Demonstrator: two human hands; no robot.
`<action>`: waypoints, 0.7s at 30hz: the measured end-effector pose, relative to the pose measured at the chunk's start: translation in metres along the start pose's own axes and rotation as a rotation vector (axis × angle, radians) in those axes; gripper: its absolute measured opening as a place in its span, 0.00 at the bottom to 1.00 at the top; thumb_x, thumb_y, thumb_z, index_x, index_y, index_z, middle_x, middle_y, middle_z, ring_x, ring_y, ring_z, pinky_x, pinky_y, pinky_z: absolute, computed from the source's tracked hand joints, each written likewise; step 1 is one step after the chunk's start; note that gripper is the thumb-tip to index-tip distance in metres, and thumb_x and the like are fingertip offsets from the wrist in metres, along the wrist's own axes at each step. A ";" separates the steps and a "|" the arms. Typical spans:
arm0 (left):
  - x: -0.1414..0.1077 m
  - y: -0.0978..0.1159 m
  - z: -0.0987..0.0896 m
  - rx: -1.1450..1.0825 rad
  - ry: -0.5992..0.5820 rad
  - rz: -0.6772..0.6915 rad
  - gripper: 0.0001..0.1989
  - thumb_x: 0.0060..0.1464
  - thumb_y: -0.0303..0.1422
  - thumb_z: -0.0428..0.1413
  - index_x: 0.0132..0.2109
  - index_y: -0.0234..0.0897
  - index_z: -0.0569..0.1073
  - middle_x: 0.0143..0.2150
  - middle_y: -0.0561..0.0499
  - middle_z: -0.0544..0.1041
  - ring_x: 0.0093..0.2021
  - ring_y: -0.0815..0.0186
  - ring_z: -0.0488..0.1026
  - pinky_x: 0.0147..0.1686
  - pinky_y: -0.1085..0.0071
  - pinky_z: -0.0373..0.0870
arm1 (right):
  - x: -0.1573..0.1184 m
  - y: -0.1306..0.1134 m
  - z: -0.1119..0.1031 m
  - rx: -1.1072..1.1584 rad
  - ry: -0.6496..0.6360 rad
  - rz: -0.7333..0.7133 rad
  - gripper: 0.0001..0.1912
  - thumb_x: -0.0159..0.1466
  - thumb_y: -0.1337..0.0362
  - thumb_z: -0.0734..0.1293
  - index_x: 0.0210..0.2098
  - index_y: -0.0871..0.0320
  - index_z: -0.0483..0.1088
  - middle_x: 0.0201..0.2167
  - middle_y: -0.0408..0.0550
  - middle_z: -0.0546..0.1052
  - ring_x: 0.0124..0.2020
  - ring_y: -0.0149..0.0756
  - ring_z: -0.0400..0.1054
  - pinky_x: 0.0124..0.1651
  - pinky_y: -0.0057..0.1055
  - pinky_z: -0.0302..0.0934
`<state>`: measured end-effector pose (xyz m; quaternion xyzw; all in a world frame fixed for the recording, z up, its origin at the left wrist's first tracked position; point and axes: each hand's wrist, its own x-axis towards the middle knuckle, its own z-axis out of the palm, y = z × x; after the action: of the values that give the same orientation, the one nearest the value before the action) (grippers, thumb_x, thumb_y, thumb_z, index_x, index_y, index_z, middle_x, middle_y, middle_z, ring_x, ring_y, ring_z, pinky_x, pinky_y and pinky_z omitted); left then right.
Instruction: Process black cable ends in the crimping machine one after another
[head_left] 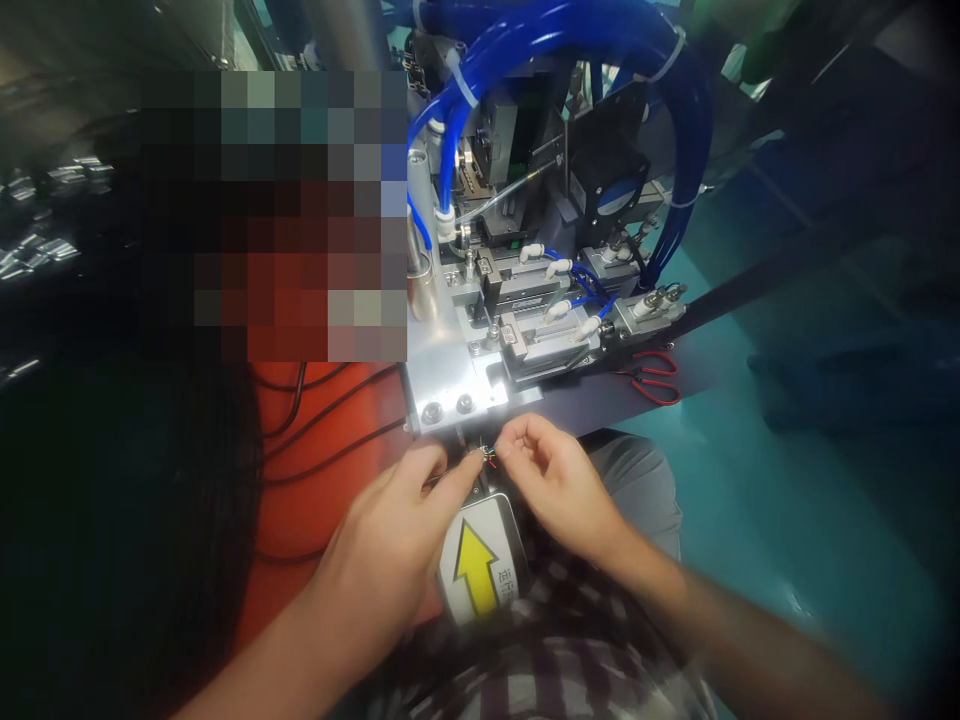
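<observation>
My left hand [397, 510] is closed, its thumb and forefinger pinching the end of a cable with thin coloured wires [488, 456] fanning out of it. From the right, my right hand [553, 478] meets it with thumb and forefinger pressed together at the tips of those wires. Its other fingers are curled in. Both hands are just in front of the bright metal plate [442, 385] of a machine. Exactly how many wires the right fingertips hold is too small to make out.
Below the hands is a white panel with a yellow arrow [474, 560]. Black cables [337, 478] cross an orange-red surface [319, 515] at left. Pneumatic cylinders [551, 340] and blue air tubes [686, 110] stand ahead. A red-handled tool [656, 388] lies at the right.
</observation>
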<state>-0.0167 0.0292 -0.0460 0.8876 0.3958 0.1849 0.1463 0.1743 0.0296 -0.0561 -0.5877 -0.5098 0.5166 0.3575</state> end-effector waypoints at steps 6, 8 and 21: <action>0.000 0.000 0.001 -0.002 -0.015 -0.021 0.24 0.56 0.21 0.45 0.59 0.37 0.65 0.39 0.47 0.66 0.34 0.65 0.69 0.30 0.72 0.68 | 0.000 -0.006 -0.003 0.069 -0.035 0.033 0.10 0.65 0.59 0.62 0.31 0.59 0.65 0.25 0.41 0.65 0.26 0.29 0.58 0.29 0.26 0.56; 0.001 0.000 0.001 0.003 -0.004 -0.009 0.24 0.56 0.20 0.46 0.59 0.36 0.66 0.38 0.47 0.67 0.34 0.65 0.69 0.30 0.72 0.68 | 0.001 -0.006 -0.001 0.070 -0.031 0.028 0.09 0.64 0.60 0.62 0.30 0.58 0.65 0.24 0.40 0.64 0.25 0.28 0.57 0.28 0.26 0.55; 0.004 0.002 0.001 0.035 0.038 0.021 0.19 0.58 0.22 0.47 0.56 0.33 0.67 0.38 0.48 0.66 0.32 0.67 0.69 0.28 0.74 0.67 | -0.004 -0.008 -0.001 0.312 -0.074 0.232 0.15 0.62 0.54 0.65 0.27 0.59 0.64 0.21 0.39 0.66 0.19 0.24 0.57 0.23 0.24 0.52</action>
<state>-0.0130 0.0309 -0.0455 0.8904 0.3925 0.1964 0.1210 0.1733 0.0276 -0.0472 -0.5609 -0.3651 0.6482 0.3633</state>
